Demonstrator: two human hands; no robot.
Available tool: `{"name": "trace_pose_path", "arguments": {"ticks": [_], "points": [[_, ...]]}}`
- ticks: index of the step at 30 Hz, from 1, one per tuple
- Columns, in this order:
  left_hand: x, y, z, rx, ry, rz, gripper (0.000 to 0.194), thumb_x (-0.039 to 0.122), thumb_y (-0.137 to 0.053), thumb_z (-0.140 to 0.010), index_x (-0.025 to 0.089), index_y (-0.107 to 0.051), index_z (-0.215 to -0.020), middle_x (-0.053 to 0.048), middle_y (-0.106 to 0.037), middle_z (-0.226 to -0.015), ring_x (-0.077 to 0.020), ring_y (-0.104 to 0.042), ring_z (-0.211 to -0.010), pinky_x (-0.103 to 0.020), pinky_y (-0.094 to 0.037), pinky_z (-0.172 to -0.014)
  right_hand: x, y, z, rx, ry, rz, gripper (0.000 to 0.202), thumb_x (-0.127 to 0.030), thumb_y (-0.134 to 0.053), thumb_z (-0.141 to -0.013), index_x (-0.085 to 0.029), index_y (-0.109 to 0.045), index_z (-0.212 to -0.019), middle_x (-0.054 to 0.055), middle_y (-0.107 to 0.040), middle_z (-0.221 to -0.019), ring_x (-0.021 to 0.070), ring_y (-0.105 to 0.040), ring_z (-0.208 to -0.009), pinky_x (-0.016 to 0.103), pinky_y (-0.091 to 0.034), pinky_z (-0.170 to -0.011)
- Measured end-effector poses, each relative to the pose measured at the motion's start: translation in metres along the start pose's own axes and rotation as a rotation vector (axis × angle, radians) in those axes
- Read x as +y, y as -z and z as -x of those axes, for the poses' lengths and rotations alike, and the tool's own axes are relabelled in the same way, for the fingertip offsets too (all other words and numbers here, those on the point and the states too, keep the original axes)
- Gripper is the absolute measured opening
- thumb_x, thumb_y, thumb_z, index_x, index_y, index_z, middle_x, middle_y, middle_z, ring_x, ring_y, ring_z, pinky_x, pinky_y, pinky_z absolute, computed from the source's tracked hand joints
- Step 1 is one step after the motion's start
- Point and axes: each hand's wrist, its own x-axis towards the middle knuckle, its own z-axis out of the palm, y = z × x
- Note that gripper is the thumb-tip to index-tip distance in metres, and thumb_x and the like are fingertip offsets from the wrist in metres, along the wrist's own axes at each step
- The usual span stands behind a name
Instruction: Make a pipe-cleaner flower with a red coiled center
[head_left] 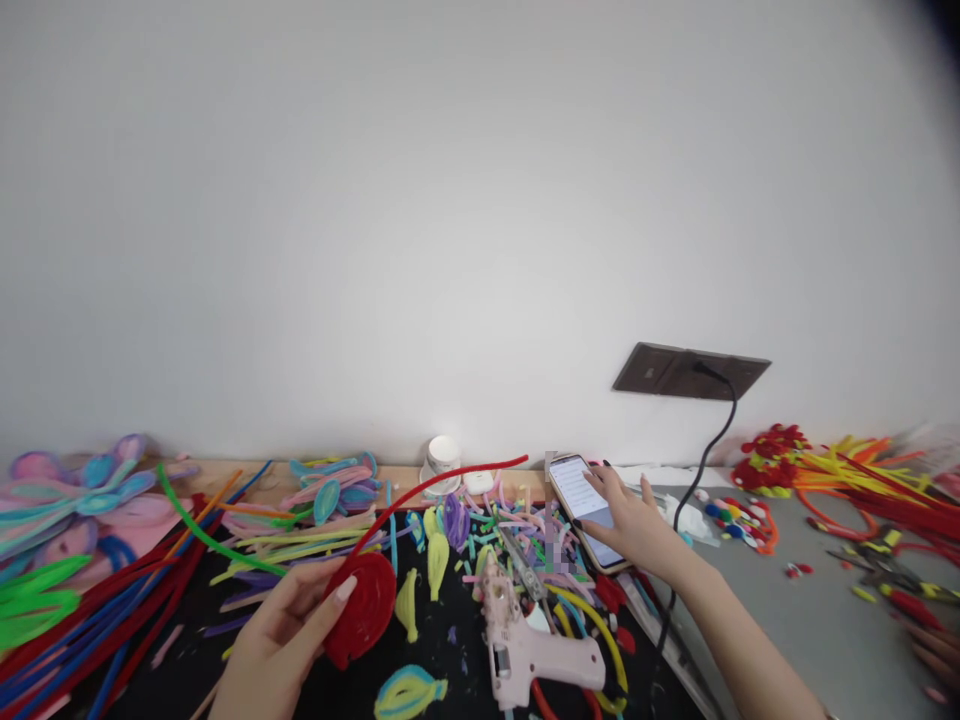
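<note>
My left hand (281,635) pinches a flat red pipe-cleaner coil (365,605) between thumb and fingers. A loose red tail curves from the coil up to the right. Just behind these fingers ends a green pipe cleaner (217,538); whether they touch it I cannot tell. Over a smartphone (581,490) with a lit screen, my right hand (626,520) has its fingers spread, the tips at the screen. A pale pink glue gun (525,645) lies between the two hands. Yellow pipe-cleaner petals (437,565) lie beside the coil.
Loose pipe cleaners (112,620) and a pastel flower (90,490) fill the left. A paper cup (442,455) stands by the wall. A black cord (705,455) hangs from the wall socket (667,370) past my right arm. Pliers (892,565) and another person's hand (937,645) are far right.
</note>
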Motion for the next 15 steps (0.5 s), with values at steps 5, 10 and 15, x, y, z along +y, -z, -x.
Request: {"name": "trace_pose_path", "arguments": {"ticks": [5,10,15], "points": [[0.001,0.0,0.001,0.0,0.003,0.004,0.042,0.037,-0.084,-0.05,0.019,-0.068,-0.085,-0.004,-0.076,-0.087,-0.0246,-0.069,-0.084,-0.026,-0.057,-0.067,0.001,0.002,0.003,0.006,0.001,0.011,0.061,-0.043,-0.043,-0.083,-0.02,-0.031,-0.139,0.014,-0.039,-0.143,0.0328,-0.031,-0.134,0.067,-0.012,-0.105],[0.002,-0.001,0.001,-0.007,-0.005,0.005,0.041,0.036,-0.084,-0.051,0.019,-0.069,-0.085,-0.003,-0.076,-0.085,-0.0243,-0.069,-0.084,-0.023,-0.057,-0.063,0.004,0.004,0.01,0.004,-0.02,-0.01,0.061,-0.041,-0.044,-0.082,-0.019,-0.03,-0.137,0.014,-0.043,-0.14,0.0324,-0.031,-0.134,0.067,-0.008,-0.105],[0.002,-0.002,0.003,0.0,-0.008,-0.022,0.042,0.038,-0.083,-0.052,0.019,-0.067,-0.086,-0.004,-0.075,-0.087,-0.0248,-0.069,-0.082,-0.024,-0.057,-0.06,0.008,0.005,0.025,-0.002,-0.044,-0.007,0.061,-0.042,-0.046,-0.079,-0.02,-0.032,-0.134,0.015,-0.045,-0.139,0.0327,-0.035,-0.132,0.066,-0.006,-0.106]]}}
